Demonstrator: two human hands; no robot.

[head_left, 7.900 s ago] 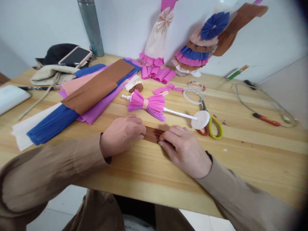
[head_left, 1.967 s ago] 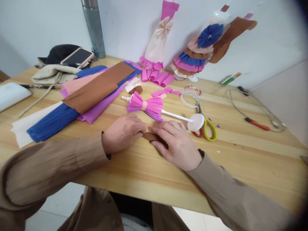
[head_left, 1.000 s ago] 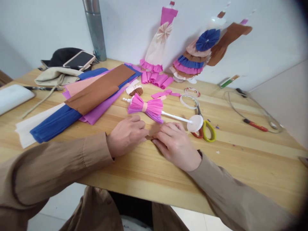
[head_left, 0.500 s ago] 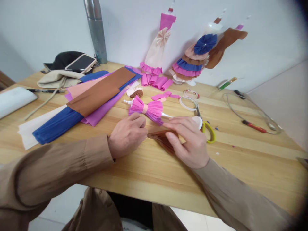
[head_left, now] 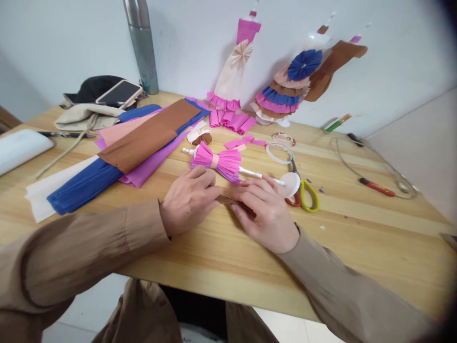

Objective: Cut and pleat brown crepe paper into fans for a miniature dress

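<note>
Both hands meet over a strip of brown pleated paper lying low on the table, near its front edge. The left hand has its fingers pinched on the strip's left end. The right hand covers the other end, its fingers curled down onto the folds and grasping them. Just behind the hands lies a pink paper fan on a white stick, with scissors to its right. Folded crepe sheets are spread further left.
</note>
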